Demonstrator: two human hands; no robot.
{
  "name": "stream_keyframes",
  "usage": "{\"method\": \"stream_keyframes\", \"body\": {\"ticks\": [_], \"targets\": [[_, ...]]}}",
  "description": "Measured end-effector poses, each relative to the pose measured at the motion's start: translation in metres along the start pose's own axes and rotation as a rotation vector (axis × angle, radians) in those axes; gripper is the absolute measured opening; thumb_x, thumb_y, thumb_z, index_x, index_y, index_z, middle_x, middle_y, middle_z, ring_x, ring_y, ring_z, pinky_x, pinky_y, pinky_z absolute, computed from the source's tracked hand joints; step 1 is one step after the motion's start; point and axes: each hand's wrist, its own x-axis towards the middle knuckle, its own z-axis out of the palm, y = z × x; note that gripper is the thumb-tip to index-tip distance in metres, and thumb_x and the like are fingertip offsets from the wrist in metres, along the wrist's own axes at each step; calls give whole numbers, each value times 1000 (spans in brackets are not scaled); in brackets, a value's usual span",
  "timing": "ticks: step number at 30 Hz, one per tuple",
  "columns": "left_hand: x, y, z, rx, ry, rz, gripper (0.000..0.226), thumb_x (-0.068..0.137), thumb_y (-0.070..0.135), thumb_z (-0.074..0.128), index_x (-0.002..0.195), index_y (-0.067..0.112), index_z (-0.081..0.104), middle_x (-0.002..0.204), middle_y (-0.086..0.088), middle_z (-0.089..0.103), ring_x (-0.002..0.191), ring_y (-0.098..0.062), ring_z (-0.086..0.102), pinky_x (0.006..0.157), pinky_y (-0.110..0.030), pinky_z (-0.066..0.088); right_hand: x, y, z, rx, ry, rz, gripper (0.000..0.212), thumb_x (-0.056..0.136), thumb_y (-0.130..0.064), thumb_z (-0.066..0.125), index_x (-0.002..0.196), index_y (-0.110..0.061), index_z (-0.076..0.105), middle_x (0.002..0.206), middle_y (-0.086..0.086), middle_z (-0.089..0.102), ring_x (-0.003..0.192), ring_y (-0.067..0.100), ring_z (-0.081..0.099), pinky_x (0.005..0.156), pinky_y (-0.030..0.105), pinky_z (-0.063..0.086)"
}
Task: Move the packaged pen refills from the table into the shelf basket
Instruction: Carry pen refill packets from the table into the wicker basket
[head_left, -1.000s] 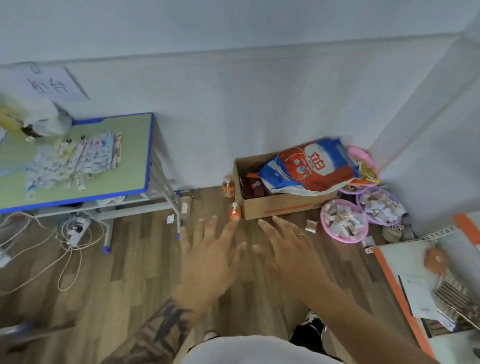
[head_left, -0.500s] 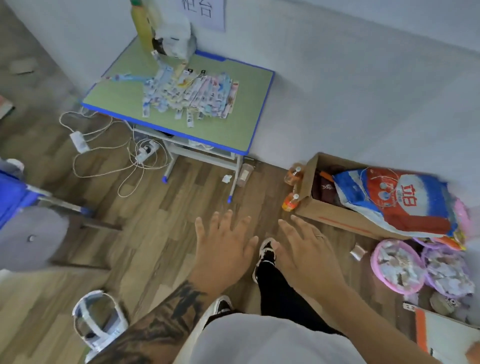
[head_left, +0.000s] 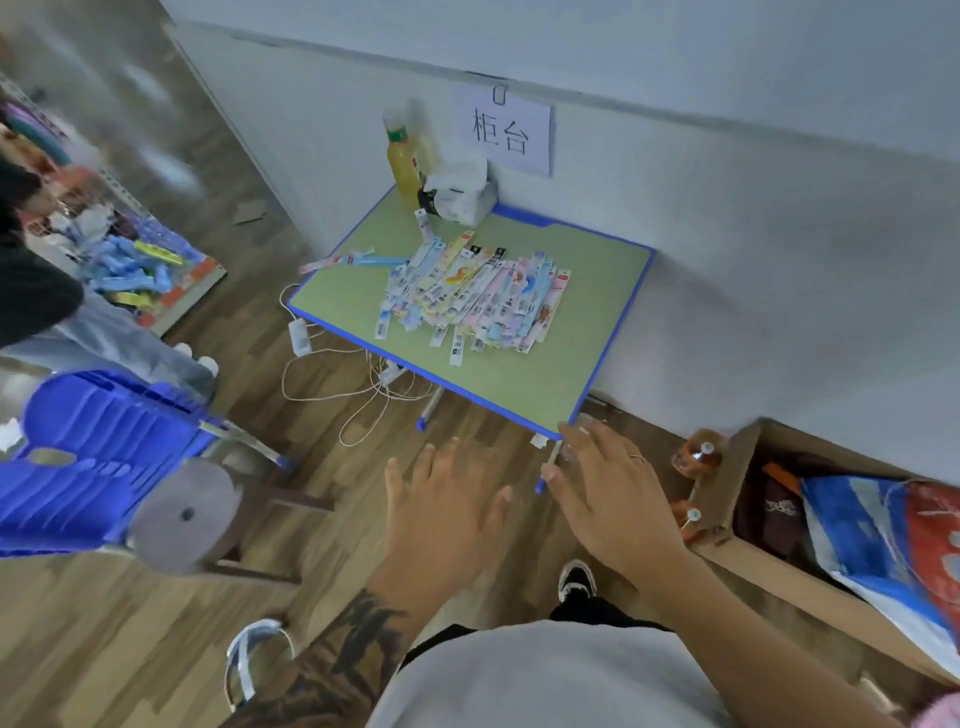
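A heap of several long, narrow packaged pen refills (head_left: 470, 293) in pastel colours lies on the green table with a blue rim (head_left: 587, 332) against the white wall. One pack (head_left: 345, 261) pokes over the table's left edge. My left hand (head_left: 441, 512) and my right hand (head_left: 608, 496) are stretched out flat over the wooden floor, short of the table's near corner, fingers spread and holding nothing. A shelf (head_left: 156, 275) with coloured goods stands at the far left; its basket is not clearly visible.
A yellow drink bottle (head_left: 405, 161) and a tissue pack (head_left: 457, 195) stand at the table's back. Cables (head_left: 358, 395) trail under it. A blue chair (head_left: 93, 467) and another person (head_left: 36, 291) are on the left. An open cardboard box (head_left: 779, 566) with a detergent bag sits right.
The view has swung left and closer, so the table moved from the upper left toward the centre. Both hands stay outstretched and empty, nearer the table's corner now.
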Motion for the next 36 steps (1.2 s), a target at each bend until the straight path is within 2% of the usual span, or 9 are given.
{"method": "stream_keyframes", "body": {"ticks": [5, 9, 15, 20, 25, 27, 30, 33, 36], "targets": [[40, 7, -5, 0, -22, -99, 56, 102, 66, 26, 154, 46, 30, 165, 8, 29, 153, -18, 26, 122, -60, 15, 55, 27, -18, 31, 6, 2, 71, 98, -70, 21, 154, -31, 37, 161, 5, 40, 148, 29, 38, 117, 50, 39], [68, 7, -12, -27, -39, -117, 53, 102, 62, 30, 152, 44, 31, 163, 6, 32, 151, -20, 30, 122, -60, 16, 90, 39, -19, 12, -86, 34, 64, 102, -63, 31, 158, -30, 32, 163, 4, 35, 151, 27, 31, 121, 48, 33], [124, -10, -18, -18, -49, -81, 75, 89, 70, 4, 151, 43, 36, 159, 9, 39, 147, -18, 35, 118, -57, 24, 140, 27, -14, 19, -145, 47, 56, 104, -56, 40, 153, -29, 41, 155, 2, 45, 141, 27, 44, 115, 45, 38], [208, -51, -25, -50, -143, -30, 59, 102, 67, 28, 156, 43, 31, 165, 2, 32, 153, -20, 27, 122, -56, 19, 200, 3, -5, 45, -175, 157, 48, 106, -53, 41, 145, -26, 52, 147, 1, 54, 130, 25, 55, 109, 43, 43], [300, -103, -34, -111, -255, 0, 56, 103, 64, 34, 155, 42, 33, 164, 2, 34, 151, -24, 30, 122, -59, 18, 260, -29, 12, 29, -224, 324, 41, 106, -48, 42, 137, -25, 59, 133, 3, 61, 116, 26, 61, 98, 40, 48], [335, -120, -37, -109, -247, 28, 55, 103, 60, 40, 153, 38, 37, 156, 1, 44, 142, -26, 43, 116, -54, 31, 285, -41, 18, 89, -221, 426, 38, 106, -46, 44, 133, -25, 61, 126, 5, 64, 110, 27, 63, 93, 41, 51], [387, -140, -41, -73, -252, 76, 52, 103, 55, 42, 149, 32, 41, 139, -4, 55, 124, -30, 56, 94, -44, 44, 320, -54, 28, 206, -140, 593, 37, 105, -46, 46, 134, -27, 59, 122, 3, 67, 107, 26, 64, 87, 39, 53], [432, -148, -40, -54, -298, 125, 46, 105, 53, 39, 142, 27, 44, 122, -6, 58, 110, -32, 61, 82, -42, 47, 353, -63, 33, 235, -50, 726, 43, 106, -46, 43, 146, -31, 50, 122, 3, 69, 111, 29, 63, 82, 39, 49], [458, -148, -33, -35, -359, 199, 37, 106, 51, 37, 127, 22, 46, 93, 2, 56, 86, -28, 61, 66, -35, 44, 375, -73, 38, 193, -11, 812, 44, 108, -46, 39, 149, -31, 46, 121, 5, 69, 111, 30, 61, 76, 38, 44]]}}
